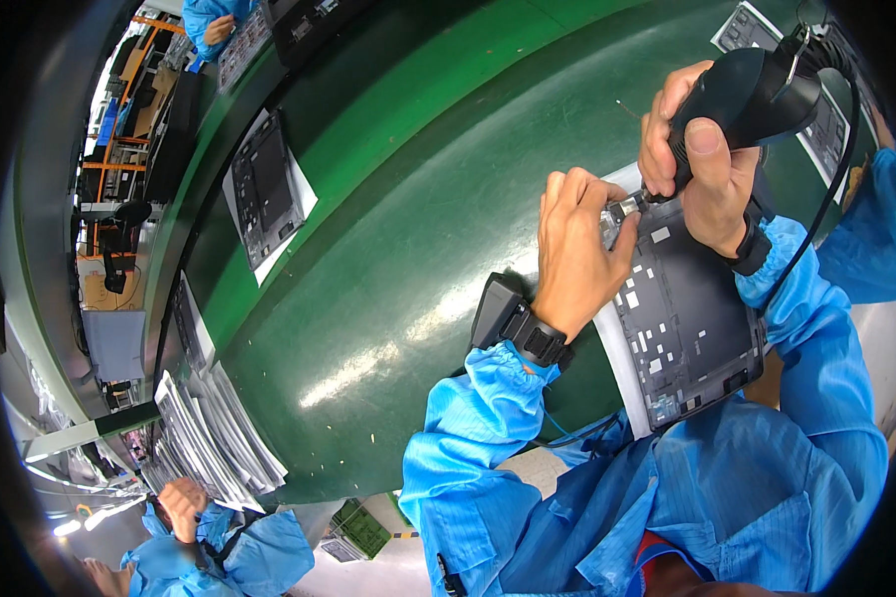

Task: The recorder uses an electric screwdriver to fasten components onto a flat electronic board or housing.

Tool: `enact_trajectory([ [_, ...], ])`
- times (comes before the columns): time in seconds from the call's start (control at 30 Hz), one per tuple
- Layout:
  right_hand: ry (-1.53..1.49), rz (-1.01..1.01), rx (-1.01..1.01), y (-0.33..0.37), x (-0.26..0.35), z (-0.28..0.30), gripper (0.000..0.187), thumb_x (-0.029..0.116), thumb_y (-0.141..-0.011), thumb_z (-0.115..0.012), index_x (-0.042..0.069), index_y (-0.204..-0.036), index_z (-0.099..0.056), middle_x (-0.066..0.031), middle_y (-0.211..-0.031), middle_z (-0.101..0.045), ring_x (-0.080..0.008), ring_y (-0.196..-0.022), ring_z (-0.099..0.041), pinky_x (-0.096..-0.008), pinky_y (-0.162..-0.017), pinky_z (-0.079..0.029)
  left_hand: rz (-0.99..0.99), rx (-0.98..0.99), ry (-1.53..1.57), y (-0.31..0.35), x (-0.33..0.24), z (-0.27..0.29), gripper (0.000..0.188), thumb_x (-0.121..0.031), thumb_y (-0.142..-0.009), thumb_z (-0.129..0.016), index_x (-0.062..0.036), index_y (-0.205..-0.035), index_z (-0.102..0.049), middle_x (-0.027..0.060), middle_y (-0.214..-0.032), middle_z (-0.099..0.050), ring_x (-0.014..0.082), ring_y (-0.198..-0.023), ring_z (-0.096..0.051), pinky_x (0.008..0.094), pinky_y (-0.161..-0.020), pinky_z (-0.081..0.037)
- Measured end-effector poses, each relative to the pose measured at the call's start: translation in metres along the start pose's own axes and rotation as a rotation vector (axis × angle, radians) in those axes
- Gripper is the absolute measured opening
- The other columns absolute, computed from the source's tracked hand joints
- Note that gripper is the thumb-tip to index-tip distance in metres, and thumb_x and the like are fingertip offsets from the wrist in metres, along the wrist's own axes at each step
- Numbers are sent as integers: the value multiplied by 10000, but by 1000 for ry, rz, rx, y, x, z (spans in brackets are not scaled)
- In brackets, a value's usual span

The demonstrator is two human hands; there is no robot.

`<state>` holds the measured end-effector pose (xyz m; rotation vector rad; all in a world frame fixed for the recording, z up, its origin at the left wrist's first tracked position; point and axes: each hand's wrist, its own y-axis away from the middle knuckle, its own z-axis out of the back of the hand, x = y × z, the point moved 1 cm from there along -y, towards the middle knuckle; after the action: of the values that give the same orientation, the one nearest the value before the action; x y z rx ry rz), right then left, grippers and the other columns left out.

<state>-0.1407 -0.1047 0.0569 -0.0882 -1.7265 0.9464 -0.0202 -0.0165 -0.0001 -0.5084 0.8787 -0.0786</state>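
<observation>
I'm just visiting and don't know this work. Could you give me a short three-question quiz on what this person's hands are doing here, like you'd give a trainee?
1. True or false: the right hand grips a black electric screwdriver.
2. What does the left hand do? A) rests flat on the green belt B) pinches at the screwdriver's tip, over the dark panel C) holds a stack of sheets
3. Fill in: both wrists carry a black ____.

Key
1. True; a cable runs from the tool's top.
2. B; the fingertips meet the tip at the panel's upper edge.
3. Strap: the left one bears a box, the right one is plain.
</observation>
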Motion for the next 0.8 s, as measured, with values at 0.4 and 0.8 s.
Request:
enact_trajectory([
  [0.4,-3,3,-28,-2,-1,-2,469,460,-1030,-570,5,-1078,-470,-38,-629,-478,-91,-456,-433,-241,-414,-378,4,2,16,0,1,0,222,-39,-751,-794,-11,-930,-666,114,-913,-597,310,-898,-533,406,-788,-447],
  [0.8,-23,15,-22,-2,-4,-3,445,443,-1032,-576,11,-1055,-470,-31,-616,-470,-87,-455,-425,-240,-411,-371,-7,-9,16,0,1,0,215,-31,-748,-791,-15,-917,-660,114,-900,-593,313,-892,-538,410,-786,-443],
])
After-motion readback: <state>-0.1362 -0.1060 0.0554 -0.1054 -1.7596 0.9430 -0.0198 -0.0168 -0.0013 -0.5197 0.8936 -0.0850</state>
